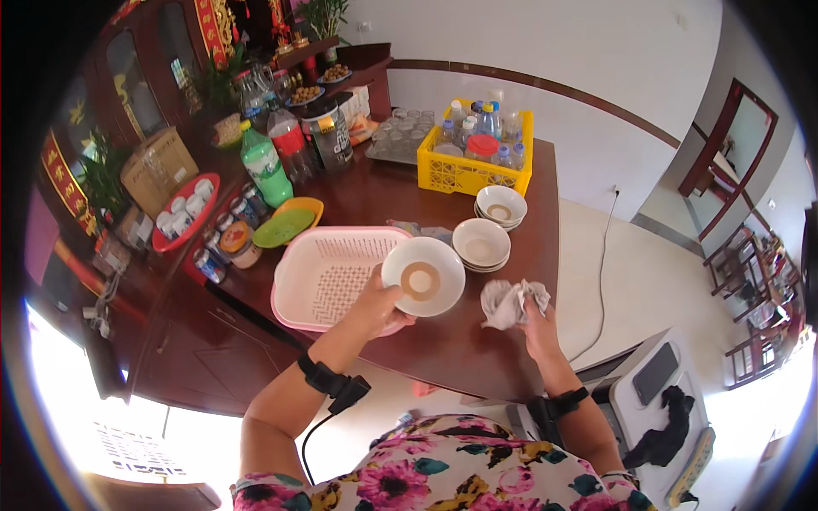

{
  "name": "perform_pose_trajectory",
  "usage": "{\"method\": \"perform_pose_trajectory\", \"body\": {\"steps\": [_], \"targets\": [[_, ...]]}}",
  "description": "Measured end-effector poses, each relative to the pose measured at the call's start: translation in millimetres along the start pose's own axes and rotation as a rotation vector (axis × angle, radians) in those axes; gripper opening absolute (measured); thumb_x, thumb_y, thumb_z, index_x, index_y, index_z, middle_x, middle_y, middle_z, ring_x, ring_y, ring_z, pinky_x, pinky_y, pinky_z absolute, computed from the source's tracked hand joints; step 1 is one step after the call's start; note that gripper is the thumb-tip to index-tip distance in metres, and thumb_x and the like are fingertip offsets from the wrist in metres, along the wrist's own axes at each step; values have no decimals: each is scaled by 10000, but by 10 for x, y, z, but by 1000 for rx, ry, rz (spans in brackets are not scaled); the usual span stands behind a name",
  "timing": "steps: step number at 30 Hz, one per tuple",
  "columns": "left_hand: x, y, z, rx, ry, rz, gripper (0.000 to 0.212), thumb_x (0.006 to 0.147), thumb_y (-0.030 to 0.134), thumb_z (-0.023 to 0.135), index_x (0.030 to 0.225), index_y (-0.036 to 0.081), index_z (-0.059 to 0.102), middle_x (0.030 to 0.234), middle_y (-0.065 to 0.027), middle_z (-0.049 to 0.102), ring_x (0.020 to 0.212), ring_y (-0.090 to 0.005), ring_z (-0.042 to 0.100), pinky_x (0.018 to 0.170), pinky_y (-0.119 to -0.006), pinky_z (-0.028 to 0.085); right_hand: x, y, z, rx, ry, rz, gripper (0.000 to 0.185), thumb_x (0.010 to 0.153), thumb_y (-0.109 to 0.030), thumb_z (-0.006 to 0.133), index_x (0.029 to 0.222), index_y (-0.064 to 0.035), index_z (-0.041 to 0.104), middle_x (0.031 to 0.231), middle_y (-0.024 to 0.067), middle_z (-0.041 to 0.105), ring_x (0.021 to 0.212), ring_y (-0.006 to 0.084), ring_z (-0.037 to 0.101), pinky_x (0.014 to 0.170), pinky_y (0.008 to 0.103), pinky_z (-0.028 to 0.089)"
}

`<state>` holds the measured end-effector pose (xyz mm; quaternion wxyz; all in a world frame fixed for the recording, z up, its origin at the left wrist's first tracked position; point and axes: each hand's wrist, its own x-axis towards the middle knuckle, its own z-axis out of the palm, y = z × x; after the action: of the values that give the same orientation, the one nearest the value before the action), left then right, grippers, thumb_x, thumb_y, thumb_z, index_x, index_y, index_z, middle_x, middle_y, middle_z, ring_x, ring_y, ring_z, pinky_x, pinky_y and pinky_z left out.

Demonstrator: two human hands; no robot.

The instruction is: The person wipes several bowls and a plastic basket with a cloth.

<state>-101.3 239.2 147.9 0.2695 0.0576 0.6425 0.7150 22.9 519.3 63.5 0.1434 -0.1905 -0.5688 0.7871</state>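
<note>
My left hand [377,305] grips a white bowl [450,281] by its left side, with the inside facing up and a brown ring around the middle of its bottom. The bowl overlaps the right end of a pink plastic basket [291,281] with a perforated bottom, which holds nothing visible. In my right hand [540,329] is a crumpled pale cloth [505,305], a little way right of the bowl and apart from it. Beyond the cloth stand two short stacks of white bowls, a nearer stack [480,241] and a farther stack [501,205].
A yellow crate [441,179] of bottles and a tray [383,153] of glasses stand at the back of the wooden table [434,358]. Left are a green soda bottle [265,167], a green plate [283,228], cans and a red tray [160,243] of cups. A cable [604,274] crosses the floor.
</note>
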Motion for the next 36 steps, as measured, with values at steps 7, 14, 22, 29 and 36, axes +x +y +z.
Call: {"method": "perform_pose_trajectory", "body": {"steps": [7,14,22,29,36], "targets": [[-46,-629,579,520,176,814,666,806,-8,506,1423,-64,262,1342,-280,400,1291,-432,375,1116,-440,275,-152,-42,491,250,-319,252,314,999,-223,527,1275,-74,512,1179,69,626,1014,215,646,777,394,581],[-298,-787,826,518,132,820,678,814,-32,506,1447,30,271,1307,-290,399,1177,-464,461,1017,-439,404,-371,366,461,326,-274,434,294,906,-100,658,1181,-42,573,1062,80,665,950,208,662,750,377,577],[-287,-1023,722,582,34,642,681,800,-8,527,1431,33,275,1293,-259,430,1124,-434,524,901,-422,494,-74,305,374,-405,-1,-245,456,756,-69,774,1164,-8,580,1028,88,675,912,197,652,814,319,523],[-216,-850,765,-134,-81,-82,531,916,127,493,1413,61,317,1166,-141,546,914,-195,639,565,-270,577,-346,-417,511,-1083,-233,-819,647,766,-192,730,1344,-43,479,1296,211,512,1211,377,493,1000,449,418],[-101,-1101,782,190,50,222,503,973,333,496,1365,44,372,1099,-252,613,955,-372,650,793,-419,536,-603,-210,585,-1342,-578,-772,737,723,-319,760,1344,-27,492,1271,241,530,1196,409,500,1017,478,398]]}}
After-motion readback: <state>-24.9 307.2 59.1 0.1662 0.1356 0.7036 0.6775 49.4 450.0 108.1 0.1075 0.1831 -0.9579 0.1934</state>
